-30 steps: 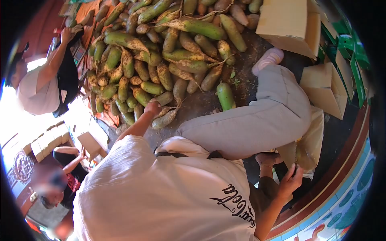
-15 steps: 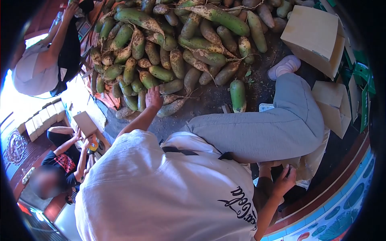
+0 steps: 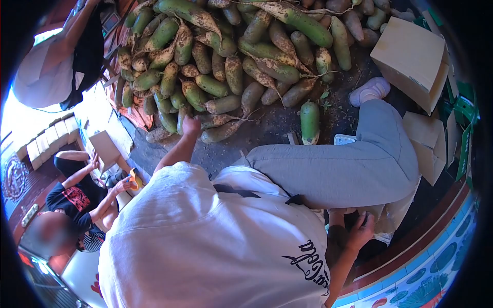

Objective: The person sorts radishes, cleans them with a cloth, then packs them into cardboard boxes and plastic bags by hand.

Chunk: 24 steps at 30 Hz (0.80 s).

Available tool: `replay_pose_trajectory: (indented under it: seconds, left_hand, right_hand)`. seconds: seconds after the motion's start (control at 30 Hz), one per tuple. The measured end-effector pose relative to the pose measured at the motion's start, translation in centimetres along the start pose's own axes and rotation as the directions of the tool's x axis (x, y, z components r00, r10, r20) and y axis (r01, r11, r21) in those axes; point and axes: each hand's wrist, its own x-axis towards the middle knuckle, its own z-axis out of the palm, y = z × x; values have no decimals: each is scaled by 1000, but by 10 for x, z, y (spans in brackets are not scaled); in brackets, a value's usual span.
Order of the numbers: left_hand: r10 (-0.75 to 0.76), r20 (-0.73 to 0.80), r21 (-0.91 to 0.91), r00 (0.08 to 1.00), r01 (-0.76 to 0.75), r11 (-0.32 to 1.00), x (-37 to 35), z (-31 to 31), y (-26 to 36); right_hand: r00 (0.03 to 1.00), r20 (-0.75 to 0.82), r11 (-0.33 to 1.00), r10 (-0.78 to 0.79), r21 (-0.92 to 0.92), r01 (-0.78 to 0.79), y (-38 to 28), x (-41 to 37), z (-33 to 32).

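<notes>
A big pile of green radishes [image 3: 210, 84], many smeared with soil, lies on the dark ground. My left hand [image 3: 190, 124] is at the pile's near edge with its fingers curled in, against one radish [image 3: 181, 119]; what lies inside them is hidden. By my bent leg in grey trousers [image 3: 334, 172], my right hand [image 3: 362, 232] is closed round a small dark object [image 3: 365, 219], too small to identify. A single green radish [image 3: 309, 122] lies apart from the pile, near my leg.
Cardboard boxes [image 3: 411, 51] and green cartons [image 3: 465, 105] stand at the right. At the left, a seated person [image 3: 77, 197] holds an orange-yellow tool [image 3: 135, 179] beside a carton [image 3: 104, 150]. Another person [image 3: 43, 77] is at the upper left. A blue-white tray [image 3: 344, 139] lies by my leg.
My left hand has moved slightly down and left, from lying spread on the radishes to curled fingers. The seated person's orange-yellow tool has moved right. The view has shifted slightly.
</notes>
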Motion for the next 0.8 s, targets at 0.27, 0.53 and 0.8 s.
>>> replay_pose_trajectory:
  seconds: [0.27,0.53,0.8]
  left_hand:
    - [-322,351,-819,879,455,349,57,13,46]
    - [-369,627,-697,687,705,129,53,-10,60]
    - [-124,616,-780,778,624,39,48,1,66]
  right_hand:
    - [1000,15,998,-23,-65,24,8,-1,-1]
    - [1000,7,998,-3,-65,3,7,-5,2]
    - [1000,11,998,11,-69,-10,4,-1,3]
